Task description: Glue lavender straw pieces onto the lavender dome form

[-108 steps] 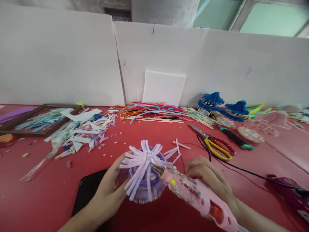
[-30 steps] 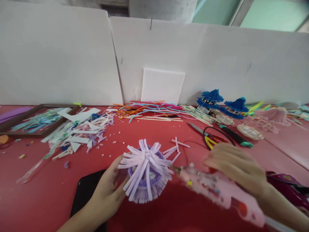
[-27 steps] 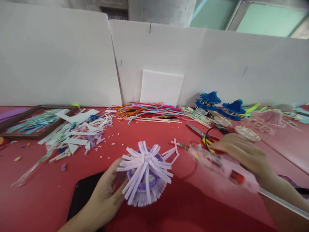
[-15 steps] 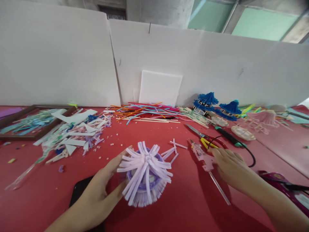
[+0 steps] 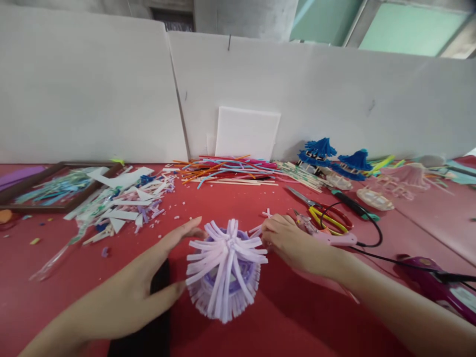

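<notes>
A lavender pipe-cleaner craft (image 5: pixel 227 270), with a fringed top over a round purple frame, stands in front of me. My left hand (image 5: pixel 148 277) is open at its left side, thumb and fingers apart. My right hand (image 5: pixel 288 238) is at its upper right, fingers curled and pressed together beside loose lavender pipe-cleaner pieces (image 5: pixel 256 231); its fingertips are partly hidden, so what they hold cannot be made out. Behind my right wrist lies a pink glue gun (image 5: pixel 336 240), partly covered. Yellow-and-red-handled pliers (image 5: pixel 327 218) lie just beyond it.
Pipe cleaners (image 5: pixel 226 171) lie along the white partition (image 5: pixel 316 94). Blue crafts (image 5: pixel 320 151) and a pink one (image 5: pixel 407 176) stand at the right. Scraps (image 5: pixel 126 203) and a brown frame (image 5: pixel 37 209) are on the left. A black flat object (image 5: pixel 148 332) lies under my left forearm; a magenta device (image 5: pixel 435 285) is at right.
My right hand has moved left from the glue gun to the loose pieces beside the craft. My left hand has drawn slightly away to the left, fingers spread.
</notes>
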Demonstrator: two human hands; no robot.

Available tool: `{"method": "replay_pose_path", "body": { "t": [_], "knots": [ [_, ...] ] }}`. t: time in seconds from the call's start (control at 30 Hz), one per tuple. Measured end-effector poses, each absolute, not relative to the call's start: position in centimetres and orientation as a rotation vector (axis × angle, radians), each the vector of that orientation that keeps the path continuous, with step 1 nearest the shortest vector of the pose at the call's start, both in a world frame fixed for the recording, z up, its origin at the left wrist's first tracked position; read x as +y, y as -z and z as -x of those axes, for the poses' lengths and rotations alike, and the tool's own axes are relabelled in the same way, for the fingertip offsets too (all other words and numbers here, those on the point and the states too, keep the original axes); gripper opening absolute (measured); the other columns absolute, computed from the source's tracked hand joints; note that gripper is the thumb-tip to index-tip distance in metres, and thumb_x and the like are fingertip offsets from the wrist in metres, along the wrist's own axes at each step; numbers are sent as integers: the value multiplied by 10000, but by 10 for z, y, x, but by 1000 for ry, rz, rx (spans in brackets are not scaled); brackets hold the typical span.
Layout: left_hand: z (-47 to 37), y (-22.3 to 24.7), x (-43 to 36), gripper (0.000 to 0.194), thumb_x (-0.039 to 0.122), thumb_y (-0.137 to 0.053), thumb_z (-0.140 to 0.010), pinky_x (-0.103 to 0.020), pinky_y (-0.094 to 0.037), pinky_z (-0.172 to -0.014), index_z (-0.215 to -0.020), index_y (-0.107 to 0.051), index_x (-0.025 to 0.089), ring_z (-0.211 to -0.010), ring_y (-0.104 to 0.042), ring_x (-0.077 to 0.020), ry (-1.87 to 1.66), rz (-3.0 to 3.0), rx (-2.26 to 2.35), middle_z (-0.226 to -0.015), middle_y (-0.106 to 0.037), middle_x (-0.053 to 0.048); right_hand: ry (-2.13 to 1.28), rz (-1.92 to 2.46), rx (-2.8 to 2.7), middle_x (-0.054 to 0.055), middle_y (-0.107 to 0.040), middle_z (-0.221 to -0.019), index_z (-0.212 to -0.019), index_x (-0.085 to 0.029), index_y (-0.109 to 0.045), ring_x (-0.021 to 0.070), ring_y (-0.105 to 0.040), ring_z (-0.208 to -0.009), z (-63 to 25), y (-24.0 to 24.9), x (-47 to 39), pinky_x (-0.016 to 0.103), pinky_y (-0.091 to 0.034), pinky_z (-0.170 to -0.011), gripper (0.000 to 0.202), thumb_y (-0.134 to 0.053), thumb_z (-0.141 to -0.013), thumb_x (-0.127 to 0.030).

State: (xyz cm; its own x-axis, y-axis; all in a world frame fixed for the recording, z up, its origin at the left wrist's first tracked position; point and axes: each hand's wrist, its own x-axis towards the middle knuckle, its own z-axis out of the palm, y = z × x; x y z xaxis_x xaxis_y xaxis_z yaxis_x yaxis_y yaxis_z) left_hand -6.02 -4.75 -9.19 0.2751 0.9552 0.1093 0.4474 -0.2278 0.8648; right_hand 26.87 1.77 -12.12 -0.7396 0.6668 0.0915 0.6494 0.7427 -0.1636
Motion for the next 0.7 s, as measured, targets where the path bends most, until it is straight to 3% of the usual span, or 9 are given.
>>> {"method": "replay_pose_path", "body": {
  "t": [0.07, 0.13, 0.23, 0.33, 0.43, 0.57, 0.63, 0.7],
  "knots": [
    [62, 82, -43, 596, 159, -710, -738, -325, -450, -1072, -1314, -639, 295, -1306, -558, -290, -992, -1764, 1199, -1387, -622, -51, -177, 1072, -2755, 70, -609, -928, -891, -169, -596, 190, -506, -851, -270, 112, 22, 339, -402, -795, 242, -401, -897, -25],
    [57, 70, -36, 464, 110, -648, -750, -339, -523, -1010, -1183, -711, 265, -1130, -679, -264, -1252, -1623, 1118, -1178, -736, -58, -166, 1088, -2707, 69, -605, -924, -916, -165, -577, 189, -508, -849, -271, 102, 26, 347, -404, -808, 269, -356, -904, -12],
    [36, 48, -25, 372, 0, -613, -704, -274, -543, -949, -966, -744, 228, -1006, -696, -187, -1431, -1563, 1149, -1004, -752, -1, -177, 1041, -2693, 50, -626, -896, -884, -179, -586, 188, -541, -830, -269, 99, 28, 338, -415, -786, 180, -449, -902, -63],
    [5, 23, -20, 344, -13, -581, -733, -200, -520, -911, -918, -722, 241, -961, -678, -122, -1595, -1539, 1094, -952, -737, 49, -171, 961, -2680, 35, -638, -792, -757, -198, -594, 188, -561, -739, -264, 113, 26, 325, -424, -705, 152, -562, -827, -67],
    [-27, -3, -23, 352, -30, -556, -695, -230, -538, -880, -892, -710, 218, -914, -684, -136, -1682, -1608, 875, -919, -738, 36, -146, 878, -2622, 25, -640, -731, -704, -225, -580, 180, -570, -677, -261, 127, 25, 315, -448, -658, 215, -534, -816, -48],
    [-47, -20, -29, 340, -67, -490, -774, -266, -541, -865, -756, -647, 234, -853, -672, -133, -1912, -1503, 925, -780, -676, 52, -105, 865, -2447, 23, -658, -775, -825, -228, -576, 165, -607, -680, -261, 108, 20, 290, -481, -616, 237, -429, -871, -48],
    [-45, -18, -29, 289, -6, -529, -827, -230, -535, -851, -826, -680, 241, -889, -676, -128, -1809, -1620, 988, -847, -701, 57, -72, 910, -2274, 31, -655, -810, -949, -200, -555, 145, -628, -699, -256, 82, 11, 270, -493, -611, 228, -369, -939, -70],
    [-40, -12, -28, 197, 100, -590, -869, -192, -529, -854, -923, -707, 249, -965, -672, -125, -1606, -1821, 973, -965, -721, 58, -14, 885, -2016, 12, -654, -811, -967, -204, -556, 130, -632, -711, -248, 53, -3, 264, -511, -641, 103, -480, -948, -137]
  ]
}}
